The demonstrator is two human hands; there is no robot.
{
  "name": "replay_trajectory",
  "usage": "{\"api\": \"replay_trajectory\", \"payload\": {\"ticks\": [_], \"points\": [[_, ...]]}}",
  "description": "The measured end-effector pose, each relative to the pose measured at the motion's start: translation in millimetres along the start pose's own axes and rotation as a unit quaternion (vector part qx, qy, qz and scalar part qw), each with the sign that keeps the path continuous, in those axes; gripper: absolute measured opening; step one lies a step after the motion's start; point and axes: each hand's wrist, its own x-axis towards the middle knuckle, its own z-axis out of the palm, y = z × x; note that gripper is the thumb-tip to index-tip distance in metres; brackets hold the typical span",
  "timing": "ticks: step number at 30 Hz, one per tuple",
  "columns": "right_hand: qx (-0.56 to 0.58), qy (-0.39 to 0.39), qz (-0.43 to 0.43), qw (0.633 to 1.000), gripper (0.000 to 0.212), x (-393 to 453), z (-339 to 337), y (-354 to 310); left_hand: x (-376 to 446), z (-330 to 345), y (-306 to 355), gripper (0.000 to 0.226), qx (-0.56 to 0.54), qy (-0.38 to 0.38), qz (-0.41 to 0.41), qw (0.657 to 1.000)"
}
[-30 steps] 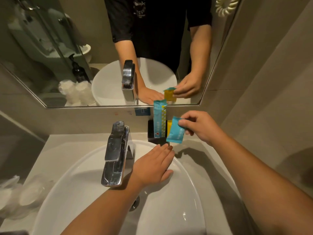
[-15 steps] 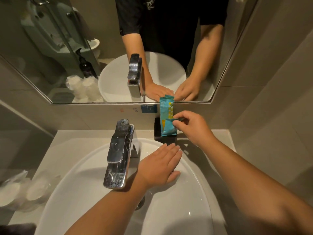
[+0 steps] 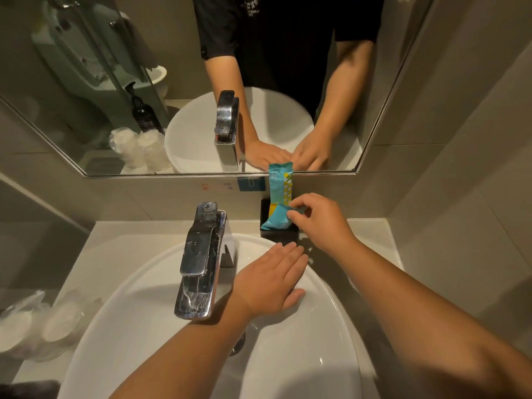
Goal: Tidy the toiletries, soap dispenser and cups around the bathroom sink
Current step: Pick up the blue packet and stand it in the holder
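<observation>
A small black holder (image 3: 278,234) stands on the counter behind the white sink (image 3: 322,335), against the wall. A tall teal and yellow packet (image 3: 280,182) stands upright in it. My right hand (image 3: 319,223) pinches a small teal sachet (image 3: 276,220) at the holder's mouth, its lower end inside the holder. Resting flat on the sink's back rim is my left hand (image 3: 270,283), fingers spread, holding nothing. Wrapped cups (image 3: 54,323) lie at the left of the counter. The dark soap dispenser (image 3: 142,112) shows only as a reflection in the mirror.
A chrome tap (image 3: 201,260) rises at the sink's back, left of my left hand. The mirror (image 3: 86,82) spans the wall above, a grey tiled wall (image 3: 460,182) closes the right side. Bare counter (image 3: 371,234) lies right of the holder.
My right hand has carried the teal sachet from in front of the holder down into it. The view has shifted slightly. My left hand has stayed on the sink rim.
</observation>
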Motion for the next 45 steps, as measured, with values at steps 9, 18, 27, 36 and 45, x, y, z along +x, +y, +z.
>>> {"api": "replay_trajectory", "payload": {"ticks": [9,18,27,36,45], "points": [[-0.065,-0.045,-0.009,0.997,0.012,8,-10,-2,-1,2,-1,0.060,0.000,-0.001,-0.001,1.000],[-0.137,-0.078,-0.040,0.987,0.019,14,-9,-10,0,-1,0,0.061,0.004,-0.006,-0.003,1.000],[-0.106,-0.069,-0.012,0.992,0.019,8,-5,-3,0,-2,0,0.060,0.006,-0.006,-0.006,1.000],[-0.167,-0.082,-0.039,0.982,0.022,1,3,-2,1,-4,1,0.060,0.005,-0.013,-0.006,1.000],[-0.148,-0.096,-0.082,0.981,0.029,-12,-7,7,1,-5,1,0.061,0.005,-0.025,-0.010,1.000]]}}
